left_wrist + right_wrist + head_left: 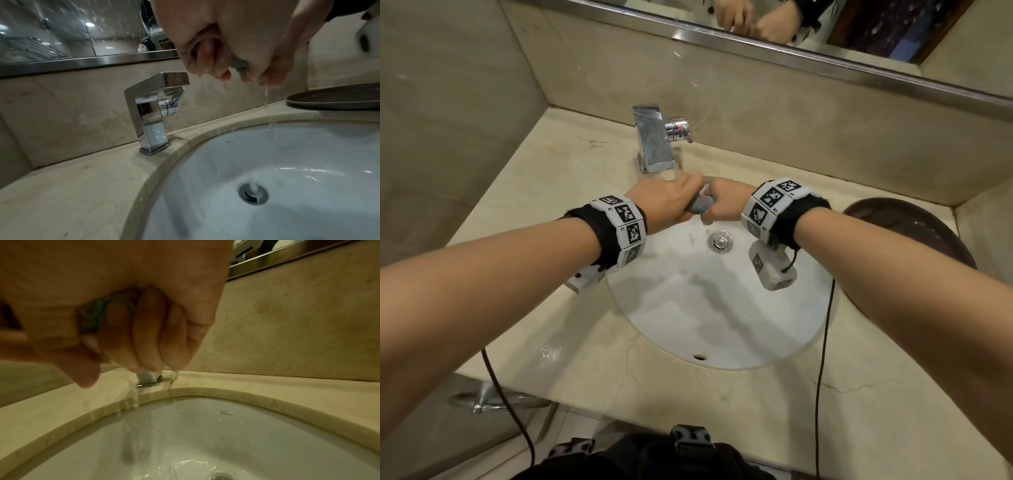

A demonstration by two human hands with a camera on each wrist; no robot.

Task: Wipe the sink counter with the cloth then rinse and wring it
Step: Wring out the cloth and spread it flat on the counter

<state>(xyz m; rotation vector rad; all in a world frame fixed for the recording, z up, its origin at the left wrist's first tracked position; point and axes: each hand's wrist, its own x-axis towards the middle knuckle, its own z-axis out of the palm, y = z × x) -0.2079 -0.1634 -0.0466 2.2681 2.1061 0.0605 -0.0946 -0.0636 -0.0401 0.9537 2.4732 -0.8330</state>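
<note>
Both hands hold a small grey-blue cloth point(700, 205) bunched between them over the back of the white sink basin point(688, 308). My left hand point(671, 198) grips one end and my right hand point(722, 202) grips the other, fists close together. In the left wrist view the cloth point(238, 64) peeks out between curled fingers point(205, 61), and water drips from both fists into the basin point(287, 154). In the right wrist view the cloth point(96, 311) shows inside the fist, and water streams off the fingers point(148, 331). Most of the cloth is hidden.
A chrome tap point(654, 140) stands just behind the hands on the beige marble counter point(571, 178). The drain point(719, 241) lies below the hands. A dark round tray point(914, 226) sits on the counter at the right. A mirror point(825, 24) runs along the back wall.
</note>
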